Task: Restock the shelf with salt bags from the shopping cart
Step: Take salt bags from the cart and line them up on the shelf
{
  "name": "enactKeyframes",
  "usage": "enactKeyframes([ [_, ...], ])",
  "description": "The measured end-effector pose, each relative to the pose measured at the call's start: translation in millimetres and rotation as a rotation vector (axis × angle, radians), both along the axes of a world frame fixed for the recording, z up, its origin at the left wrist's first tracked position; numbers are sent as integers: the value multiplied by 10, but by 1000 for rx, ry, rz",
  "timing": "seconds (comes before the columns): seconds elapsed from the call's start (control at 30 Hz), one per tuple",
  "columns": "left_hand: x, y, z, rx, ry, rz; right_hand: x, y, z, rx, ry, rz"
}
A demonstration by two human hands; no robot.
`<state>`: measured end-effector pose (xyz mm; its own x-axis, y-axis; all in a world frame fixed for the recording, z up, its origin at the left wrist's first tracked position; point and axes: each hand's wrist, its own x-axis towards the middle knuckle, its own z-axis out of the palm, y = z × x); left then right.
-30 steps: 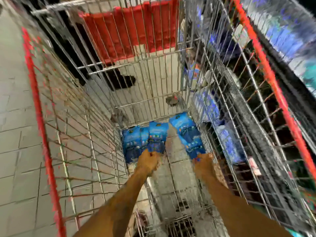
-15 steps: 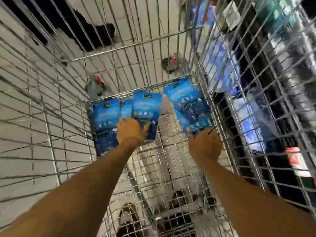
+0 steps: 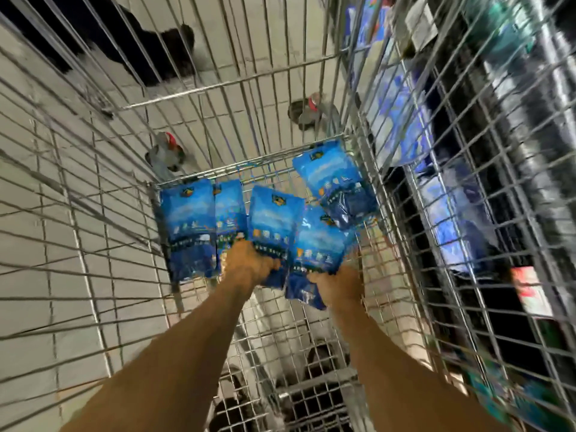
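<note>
Inside the wire cart [image 3: 93, 232], five blue salt bags lie at the far end of the floor. The left hand [image 3: 249, 263] grips the near edge of the middle bag [image 3: 274, 219]; the right hand [image 3: 338, 285] grips the near edge of the bag beside it [image 3: 314, 247]. Two bags [image 3: 190, 222] lie at far left, touching each other; another [image 3: 339, 188] lies in the far right corner. The shelf [image 3: 467, 194], stocked with blue bags, stands right of the cart.
</note>
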<state>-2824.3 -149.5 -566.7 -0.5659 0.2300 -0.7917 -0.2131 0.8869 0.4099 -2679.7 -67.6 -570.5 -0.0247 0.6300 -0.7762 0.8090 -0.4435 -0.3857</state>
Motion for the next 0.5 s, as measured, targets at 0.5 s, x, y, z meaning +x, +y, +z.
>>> enactKeyframes([
  [0.5, 205, -839, 825, 157, -267, 384, 195, -209, 649, -330, 182, -325],
])
